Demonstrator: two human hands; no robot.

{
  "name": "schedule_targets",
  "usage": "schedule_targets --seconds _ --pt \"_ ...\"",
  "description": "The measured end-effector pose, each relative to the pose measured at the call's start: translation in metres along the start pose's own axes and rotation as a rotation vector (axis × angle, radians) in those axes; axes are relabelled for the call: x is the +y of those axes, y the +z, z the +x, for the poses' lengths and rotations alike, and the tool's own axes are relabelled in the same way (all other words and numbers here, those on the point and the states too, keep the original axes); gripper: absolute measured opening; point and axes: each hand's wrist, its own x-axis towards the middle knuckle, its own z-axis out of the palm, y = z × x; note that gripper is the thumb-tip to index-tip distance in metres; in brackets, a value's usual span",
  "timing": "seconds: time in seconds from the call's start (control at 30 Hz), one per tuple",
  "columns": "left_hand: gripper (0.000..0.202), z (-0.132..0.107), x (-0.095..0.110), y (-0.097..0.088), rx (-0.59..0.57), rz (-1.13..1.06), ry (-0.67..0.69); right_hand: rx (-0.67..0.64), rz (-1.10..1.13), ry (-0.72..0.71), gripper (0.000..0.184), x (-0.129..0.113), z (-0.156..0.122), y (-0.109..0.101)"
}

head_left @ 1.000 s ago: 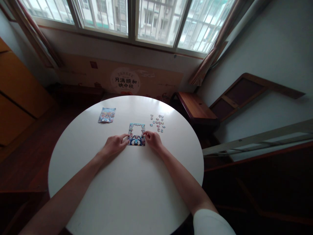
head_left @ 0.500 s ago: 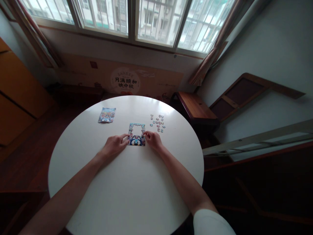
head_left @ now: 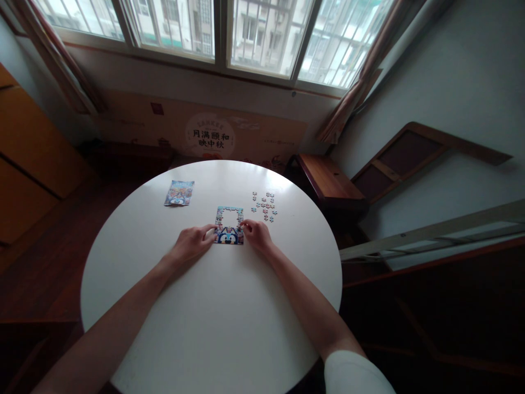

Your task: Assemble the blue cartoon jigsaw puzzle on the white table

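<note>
On the white round table [head_left: 209, 306] lies a partly assembled jigsaw puzzle [head_left: 228, 238], flat, with a blue cartoon dog face at its near side and a white gap in its upper middle. My left hand [head_left: 193, 241] rests at the puzzle's left edge, thumb and forefinger apart, their tips touching it. Against the right edge, my right hand [head_left: 256, 234] has its fingers curled, with the fingertips at the border; whether a loose piece is between them is hidden. Several loose jigsaw pieces [head_left: 266, 206] are scattered just beyond my right hand.
A colourful picture packet [head_left: 179, 193] lies at the table's far left. Beyond the table's right edge stands a wooden bench [head_left: 332, 178]. A printed banner [head_left: 254, 131] covers the wall below the barred windows [head_left: 262, 38].
</note>
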Motion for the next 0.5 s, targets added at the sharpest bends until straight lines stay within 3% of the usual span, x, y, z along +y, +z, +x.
schedule_targets --seconds 0.5 --pt "0.039 0.0004 0.0003 0.0003 -0.01 -0.003 -0.015 0.005 0.001 -0.011 0.026 0.0007 -0.0007 0.0004"
